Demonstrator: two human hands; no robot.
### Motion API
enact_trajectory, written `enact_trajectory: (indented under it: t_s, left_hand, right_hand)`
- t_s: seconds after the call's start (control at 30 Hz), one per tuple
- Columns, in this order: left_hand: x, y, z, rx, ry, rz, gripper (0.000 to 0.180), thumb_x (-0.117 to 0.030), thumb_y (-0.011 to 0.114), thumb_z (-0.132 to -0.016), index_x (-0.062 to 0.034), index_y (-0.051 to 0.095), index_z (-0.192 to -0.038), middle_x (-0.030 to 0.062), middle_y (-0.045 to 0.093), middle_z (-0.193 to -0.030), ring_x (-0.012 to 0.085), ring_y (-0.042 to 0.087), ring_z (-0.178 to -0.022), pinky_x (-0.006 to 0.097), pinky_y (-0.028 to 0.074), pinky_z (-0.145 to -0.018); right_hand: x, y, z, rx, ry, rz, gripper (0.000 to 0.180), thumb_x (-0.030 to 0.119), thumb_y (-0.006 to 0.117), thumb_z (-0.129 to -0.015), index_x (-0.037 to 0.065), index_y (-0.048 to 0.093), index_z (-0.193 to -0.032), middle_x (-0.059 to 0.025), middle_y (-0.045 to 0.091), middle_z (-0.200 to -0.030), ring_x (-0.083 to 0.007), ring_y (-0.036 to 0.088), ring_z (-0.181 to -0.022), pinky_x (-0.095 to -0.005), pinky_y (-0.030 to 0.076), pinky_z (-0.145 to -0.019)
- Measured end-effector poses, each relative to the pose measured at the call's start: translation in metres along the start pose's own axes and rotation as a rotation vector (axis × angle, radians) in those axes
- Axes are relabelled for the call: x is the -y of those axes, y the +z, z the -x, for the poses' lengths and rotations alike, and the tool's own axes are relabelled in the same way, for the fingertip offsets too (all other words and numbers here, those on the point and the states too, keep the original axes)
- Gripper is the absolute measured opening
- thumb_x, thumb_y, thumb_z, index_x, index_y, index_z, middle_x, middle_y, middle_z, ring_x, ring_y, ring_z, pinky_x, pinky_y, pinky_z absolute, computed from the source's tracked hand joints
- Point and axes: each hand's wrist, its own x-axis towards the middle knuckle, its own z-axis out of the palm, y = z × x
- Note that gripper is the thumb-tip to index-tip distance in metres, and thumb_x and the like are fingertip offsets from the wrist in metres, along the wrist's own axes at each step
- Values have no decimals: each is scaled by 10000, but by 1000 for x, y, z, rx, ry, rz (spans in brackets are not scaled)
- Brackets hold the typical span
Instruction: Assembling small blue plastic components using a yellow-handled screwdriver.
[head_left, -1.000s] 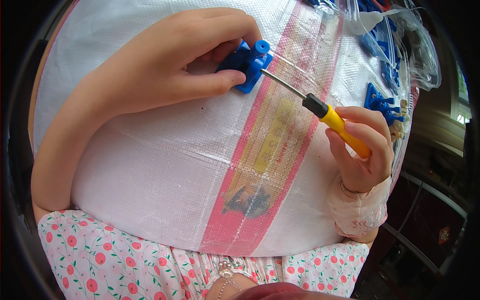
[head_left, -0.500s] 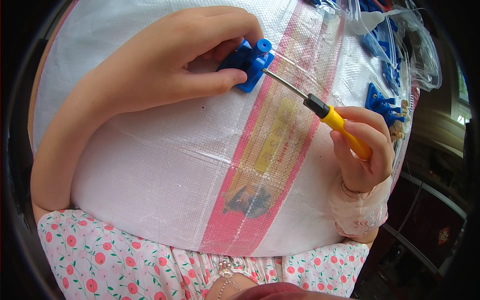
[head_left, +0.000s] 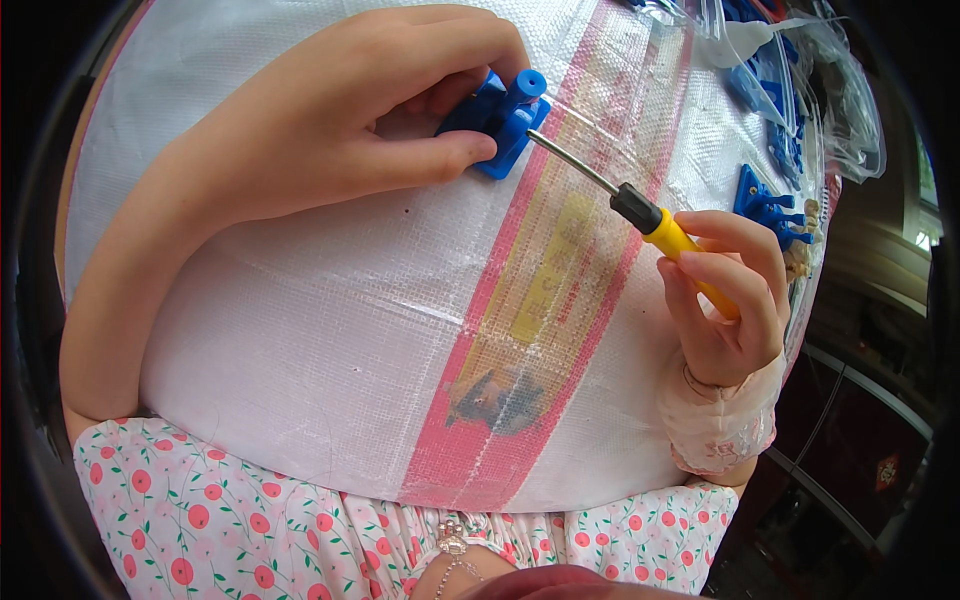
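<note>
Barely moved since before: screwdriver (head_left: 640,215) tip still at the blue part (head_left: 500,120). Far left, pinched in left hand (head_left: 330,130). Right hand (head_left: 730,300) wrapped round yellow handle, shaft slanting far-left toward it.

Likely a home used for piecework: table covered with a white woven plastic sack (head_left: 330,330), bagged blue plastic parts (head_left: 775,130), dark cabinet fronts (head_left: 850,440) at right.

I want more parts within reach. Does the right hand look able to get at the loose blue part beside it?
Probably yes: the loose blue part lies just beyond the right hand, nothing between, but that hand holds the screwdriver.
</note>
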Motion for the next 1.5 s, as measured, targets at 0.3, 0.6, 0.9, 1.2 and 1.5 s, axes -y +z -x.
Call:
enact_trajectory:
  t_s: [0.3, 0.6, 0.9, 1.2, 1.5]
  left_hand:
    - [-15, -15, -11, 185, -92, -15, 280, -134, 688, -856, -43, 583, -1099, 63, 541, -871, 171, 525, -770, 288, 433, -662]
    - [-23, -17, -12, 224, -95, -63, 292, -212, 691, -886, -43, 567, -1090, 71, 543, -836, 200, 526, -755, 325, 414, -650]
    - [-18, -20, -13, 261, -95, -63, 305, -222, 691, -887, -41, 570, -1102, 70, 549, -822, 191, 526, -741, 323, 410, -639]
    - [-25, -17, -13, 237, -137, -52, 288, -209, 685, -897, -41, 567, -1099, 73, 543, -850, 191, 518, -748, 309, 416, -640]
    - [-17, -19, -13, 257, -88, -4, 280, -197, 685, -897, -40, 566, -1096, 76, 551, -866, 187, 525, -754, 304, 424, -638]
  right_hand:
    - [2, 2, -3, -1, 0, -25, 321, -109, 735, -760, 49, 652, -1028, -167, 631, -1086, -205, 656, -858, -248, 530, -666]
    - [0, 2, -2, 7, -8, -25, 329, -106, 737, -764, 55, 648, -1037, -167, 633, -1089, -211, 661, -844, -247, 535, -671]
    - [-2, 2, 0, 7, -22, 0, 347, -95, 751, -752, 71, 654, -1040, -158, 637, -1098, -204, 656, -861, -240, 511, -661]
    - [-1, 1, 1, 17, -21, 18, 350, -97, 743, -746, 70, 659, -1042, -160, 635, -1107, -206, 643, -877, -250, 494, -660]
    - [-1, 1, 1, 23, -30, 36, 344, -106, 734, -716, 71, 673, -1004, -155, 638, -1106, -209, 641, -888, -260, 489, -659]
